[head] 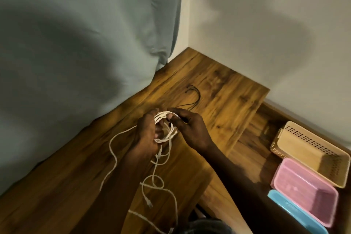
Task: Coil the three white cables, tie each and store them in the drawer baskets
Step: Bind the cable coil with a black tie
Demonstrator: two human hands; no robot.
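At frame centre both hands grip one white cable coil (165, 127): left hand (146, 135) closed through its loops, right hand (190, 129) pinching the top; loose cable (155, 182) trails down the counter (218, 91).

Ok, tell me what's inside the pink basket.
Nothing shows inside the pink basket; its visible floor looks bare, with no coiled cable in it. The beige basket beside it also looks empty. The pink basket's near inner wall is hidden by its rim.
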